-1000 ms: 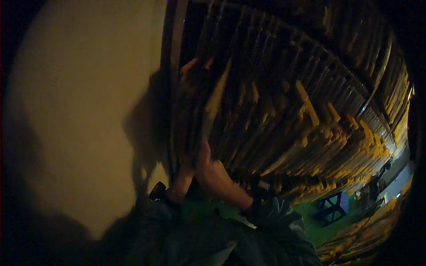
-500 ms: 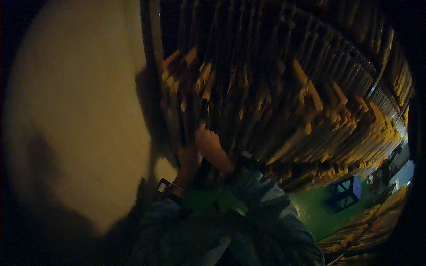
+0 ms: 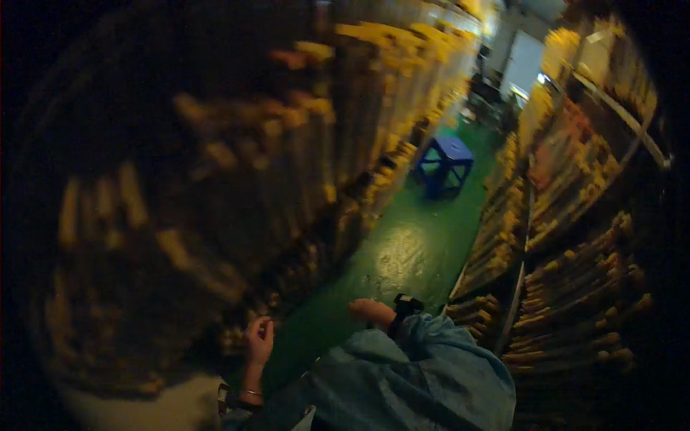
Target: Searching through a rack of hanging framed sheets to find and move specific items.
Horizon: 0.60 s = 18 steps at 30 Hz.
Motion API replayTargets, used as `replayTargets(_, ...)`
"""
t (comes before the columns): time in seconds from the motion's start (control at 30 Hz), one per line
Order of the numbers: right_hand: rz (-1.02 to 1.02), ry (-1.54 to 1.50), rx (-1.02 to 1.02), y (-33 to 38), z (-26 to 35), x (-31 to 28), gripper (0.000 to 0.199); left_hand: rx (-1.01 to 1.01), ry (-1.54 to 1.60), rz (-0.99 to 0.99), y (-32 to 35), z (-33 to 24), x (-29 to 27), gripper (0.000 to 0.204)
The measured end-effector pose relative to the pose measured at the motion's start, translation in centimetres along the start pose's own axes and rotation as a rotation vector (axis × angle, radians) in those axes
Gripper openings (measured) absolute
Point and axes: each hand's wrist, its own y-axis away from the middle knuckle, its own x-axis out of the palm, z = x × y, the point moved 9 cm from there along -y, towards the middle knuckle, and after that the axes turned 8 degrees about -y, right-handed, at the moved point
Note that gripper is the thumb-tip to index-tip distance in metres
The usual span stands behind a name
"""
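- Two hands are in view, both low in the frame, rising from blue-grey jacket sleeves [image 3: 417,373].
- The left hand [image 3: 259,339] is raised with its fingers [image 3: 264,329] curled loosely inward; whether anything lies inside them cannot be told in the dim light. A thin bracelet sits on that wrist.
- The right hand [image 3: 370,310] is held low over the glossy green floor [image 3: 402,251], knuckles up, fingers bent; it appears empty, though the underside is hidden. One dark wristwatch [image 3: 404,305] sits just behind it.
- The tall rack of dark rods hung with yellowish-brown clumps [image 3: 215,215] fills the left half of the frame. It is blurred, and its rods and clumps cannot be counted. Its lowest clumps lie just beside the left fingers, to their left and above; contact cannot be confirmed.
- A second rack of the same kind [image 3: 575,230] stands on the right side of the aisle, well apart from both hands.
- One blue plastic stool [image 3: 445,164] stands on the floor farther down the aisle, between the two racks.
- A pale wall patch [image 3: 144,406] shows at the lower left.
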Motion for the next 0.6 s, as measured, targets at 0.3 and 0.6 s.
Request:
replayTargets(0.3, -0.263, -0.275, 0.201, 6.5, -29.0, -11.3, 0.039, 0.652, -0.007, 0.408, -16.0, -30.3, 31.9, 0.019)
replayTargets(0.6, -0.786, -0.519, 0.582, 17.4, -49.2, -28.5, 0.042, 0.776, 0.075, 1.053, -23.8, -45.5, 61.4, 0.024)
